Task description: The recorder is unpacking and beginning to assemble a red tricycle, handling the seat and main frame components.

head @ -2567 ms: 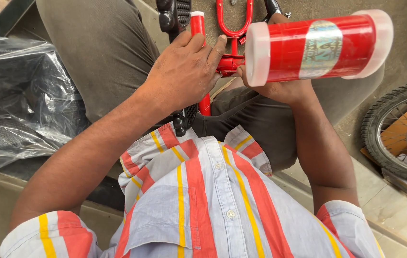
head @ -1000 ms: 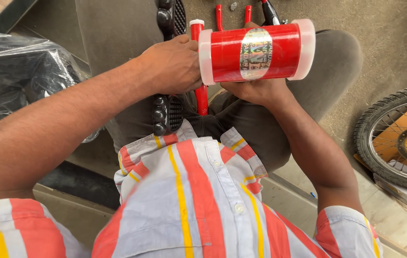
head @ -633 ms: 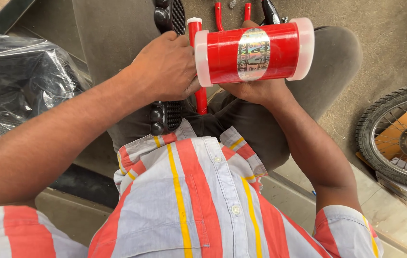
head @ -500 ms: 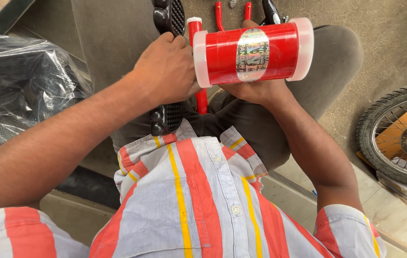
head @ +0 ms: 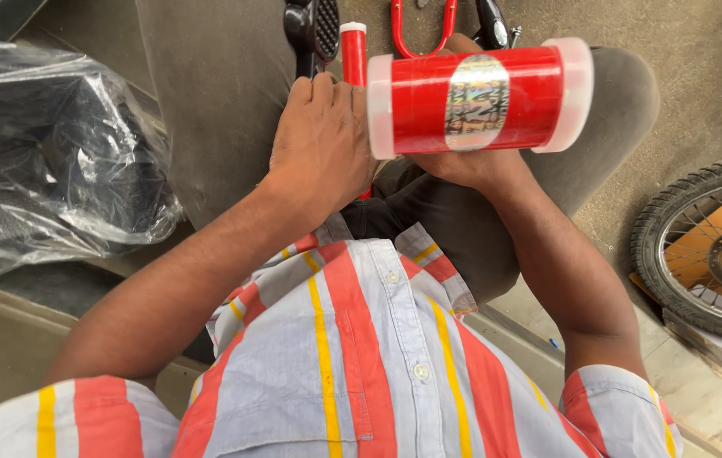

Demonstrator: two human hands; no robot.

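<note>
Red plastic cylinder with white end caps [head: 478,99] cradled underneath by right hand [head: 463,165]; left hand [head: 320,140] clasping red metal tube [head: 353,53]; caps on both ends.

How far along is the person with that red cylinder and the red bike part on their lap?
Done: nothing clearly finished. In hand: the right hand holds the red cylinder sideways, white end caps on; the left hand presses at its left end over a red tube. Left: the spoked wheel lies apart, unfitted.
</note>
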